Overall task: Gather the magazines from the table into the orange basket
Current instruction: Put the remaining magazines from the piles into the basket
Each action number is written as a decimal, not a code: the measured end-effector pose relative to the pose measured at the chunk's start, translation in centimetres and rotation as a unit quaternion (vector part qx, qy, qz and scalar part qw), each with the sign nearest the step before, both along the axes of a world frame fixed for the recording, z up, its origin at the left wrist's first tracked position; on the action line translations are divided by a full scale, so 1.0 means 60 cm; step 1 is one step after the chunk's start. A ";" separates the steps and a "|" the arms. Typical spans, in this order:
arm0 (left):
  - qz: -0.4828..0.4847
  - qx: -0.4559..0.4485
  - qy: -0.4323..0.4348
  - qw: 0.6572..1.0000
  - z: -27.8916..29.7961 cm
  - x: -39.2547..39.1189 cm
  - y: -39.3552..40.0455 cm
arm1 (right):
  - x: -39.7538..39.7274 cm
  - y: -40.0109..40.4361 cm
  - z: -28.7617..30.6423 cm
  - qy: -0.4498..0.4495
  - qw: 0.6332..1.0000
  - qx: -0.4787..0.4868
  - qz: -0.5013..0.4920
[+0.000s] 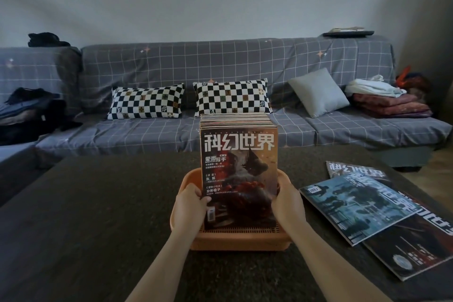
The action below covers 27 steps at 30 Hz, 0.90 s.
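A dark worktop [98, 203] runs wide and bare to the left of an orange basket [235, 240] that sits near its front edge. To the right, three loose magazines [362, 208] lie overlapping, the outermost running off the picture's right side. A thick stack of magazines [239, 167] stands upright in the basket, its front cover orange-red with large white Chinese lettering and a dark figure. The left hand [190, 206] grips the stack's left edge, thumb curled onto the cover; the right hand [288, 203] wraps round the right edge, its fingers hidden behind the stack. The stack's lower part sits behind the basket's rim. Behind is a grey checked sofa [220, 68] with two chequered cushions [191, 99].
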<state>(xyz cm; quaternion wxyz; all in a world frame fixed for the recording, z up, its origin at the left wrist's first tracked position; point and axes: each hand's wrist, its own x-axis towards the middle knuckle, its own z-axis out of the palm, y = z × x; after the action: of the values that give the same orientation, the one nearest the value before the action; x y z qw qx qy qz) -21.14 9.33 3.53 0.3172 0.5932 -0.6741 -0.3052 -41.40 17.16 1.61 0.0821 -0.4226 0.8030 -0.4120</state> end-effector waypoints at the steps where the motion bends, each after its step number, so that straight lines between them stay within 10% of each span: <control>1: 0.003 0.001 -0.003 1.000 -0.002 0.000 -0.001 | 0.001 0.000 -0.001 0.002 1.000 -0.001 -0.001; 27: -0.104 0.006 -0.041 0.994 0.003 -0.013 -0.009 | -0.006 -0.008 -0.002 -0.039 0.998 0.008 0.054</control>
<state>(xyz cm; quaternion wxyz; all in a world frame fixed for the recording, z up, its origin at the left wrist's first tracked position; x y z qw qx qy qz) -21.91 8.78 3.69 0.2524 0.5341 -0.7424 -0.3159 -41.78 16.69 1.50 0.1392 -0.4482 0.7786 -0.4166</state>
